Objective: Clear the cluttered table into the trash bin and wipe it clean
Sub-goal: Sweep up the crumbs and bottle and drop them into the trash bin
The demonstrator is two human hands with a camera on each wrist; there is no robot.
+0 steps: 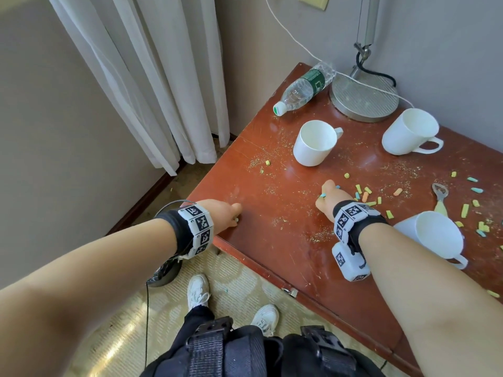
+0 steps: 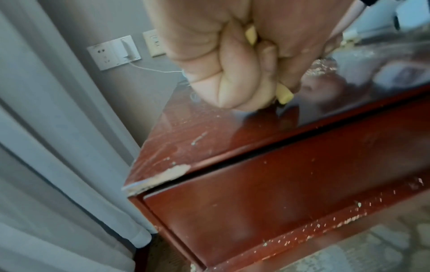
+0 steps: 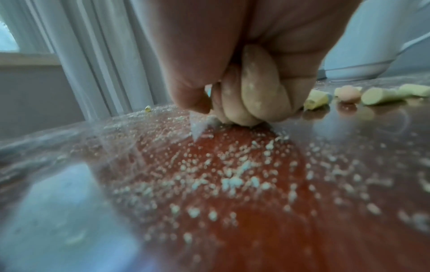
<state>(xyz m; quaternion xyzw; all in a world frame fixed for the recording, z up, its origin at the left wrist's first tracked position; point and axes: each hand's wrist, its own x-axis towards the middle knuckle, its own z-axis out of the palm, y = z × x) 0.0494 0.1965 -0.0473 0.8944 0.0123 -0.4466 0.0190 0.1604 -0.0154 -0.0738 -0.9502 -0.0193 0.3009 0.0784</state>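
Under both hands: a glossy red-brown wooden table (image 1: 272, 240) with a drawer front below its top, dusted all over with pale crumbs (image 3: 232, 176).
Left hand: the left hand (image 1: 223, 213) sits at the table's near-left edge, fingers curled tight round pale yellow chalk-like pieces (image 2: 285, 95) — one pokes out at the knuckles, another higher in the fist.
Right hand: the right hand (image 1: 328, 198), down on the tabletop, fingers bunched, pinching a small light-blue piece (image 1: 323, 195); knuckles powdery in the wrist view.
Just right of the right hand: scattered yellow, orange and blue stick-shaped bits (image 1: 364, 195), then a metal bottle opener with a cream handle (image 1: 440, 198).
Near the right forearm: a white mug lying on its side (image 1: 432, 235).
Beyond the right hand: an upright white mug (image 1: 315, 142), and a second tipped white mug (image 1: 408, 131).
Far edge: a clear plastic water bottle with green label (image 1: 304, 88) lying down, beside a round grey lamp base (image 1: 364, 97).
Left of the left hand: white pleated curtains (image 1: 141, 77) against a grey wall.
Below: patterned beige carpet (image 1: 245, 278), white trainers.
Trash bin: can't make one out for certain.
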